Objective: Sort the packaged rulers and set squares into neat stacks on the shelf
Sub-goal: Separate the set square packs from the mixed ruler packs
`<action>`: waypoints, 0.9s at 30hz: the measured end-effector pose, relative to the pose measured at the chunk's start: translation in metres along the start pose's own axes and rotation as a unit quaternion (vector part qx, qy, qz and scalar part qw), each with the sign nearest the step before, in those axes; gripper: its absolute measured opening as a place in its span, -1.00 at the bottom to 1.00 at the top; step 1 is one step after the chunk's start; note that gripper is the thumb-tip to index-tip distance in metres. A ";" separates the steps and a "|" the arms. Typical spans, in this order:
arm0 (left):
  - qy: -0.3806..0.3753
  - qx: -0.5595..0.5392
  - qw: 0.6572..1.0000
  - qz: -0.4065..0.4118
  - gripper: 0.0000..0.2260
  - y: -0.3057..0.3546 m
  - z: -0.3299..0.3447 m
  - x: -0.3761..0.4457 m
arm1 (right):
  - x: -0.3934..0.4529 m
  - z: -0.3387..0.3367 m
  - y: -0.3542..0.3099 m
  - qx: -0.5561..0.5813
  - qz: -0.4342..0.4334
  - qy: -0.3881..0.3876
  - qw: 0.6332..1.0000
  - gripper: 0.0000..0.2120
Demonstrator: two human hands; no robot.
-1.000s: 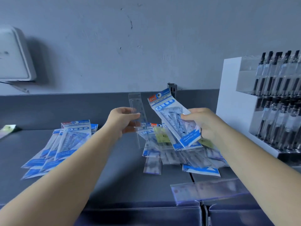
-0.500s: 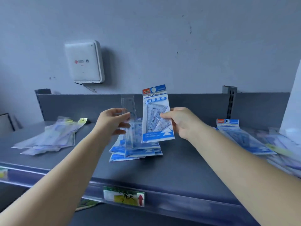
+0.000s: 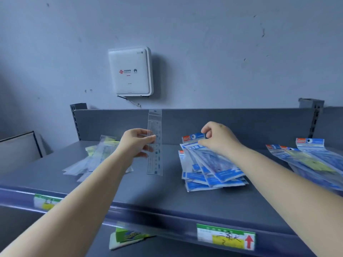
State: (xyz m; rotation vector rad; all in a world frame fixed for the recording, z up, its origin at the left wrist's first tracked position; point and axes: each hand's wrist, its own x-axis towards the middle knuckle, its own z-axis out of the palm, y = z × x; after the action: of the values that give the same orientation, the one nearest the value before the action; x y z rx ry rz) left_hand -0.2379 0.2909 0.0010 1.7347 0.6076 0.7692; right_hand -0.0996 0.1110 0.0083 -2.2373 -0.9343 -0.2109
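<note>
The right hand, fingers pinching the top set-square pack, should square it on the blue stack, while the left hand pinches the clear ruler upright, left of that stack, for the clear pile further left

At ten o'clock, pale clear ruler sleeves with yellow tabs; at three o'clock, blue-and-white set-square packs with red corners, on a dark grey shelf.
</note>
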 end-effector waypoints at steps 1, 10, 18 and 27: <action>0.002 0.013 1.000 0.007 -0.82 -0.003 -0.010 0.003 | 0.001 0.006 -0.012 -0.002 -0.015 -0.002 1.000 -0.78; 0.073 0.157 0.984 0.035 -0.72 -0.030 -0.114 0.036 | 0.007 0.063 -0.086 0.005 -0.079 -0.029 0.996 -0.91; 0.101 0.488 0.865 0.063 -0.65 -0.057 -0.126 0.042 | 0.003 0.082 -0.094 -0.128 -0.108 -0.038 0.985 -0.84; 0.045 0.568 0.797 0.200 -0.70 -0.009 -0.034 0.014 | -0.014 0.035 -0.057 -0.241 -0.136 0.013 0.961 -0.80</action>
State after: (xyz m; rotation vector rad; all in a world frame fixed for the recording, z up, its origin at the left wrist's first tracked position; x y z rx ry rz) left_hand -0.2550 0.3248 0.0023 3.0274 0.8693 0.8300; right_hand -0.1522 0.1553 0.0074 -2.5202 -1.2852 -0.6530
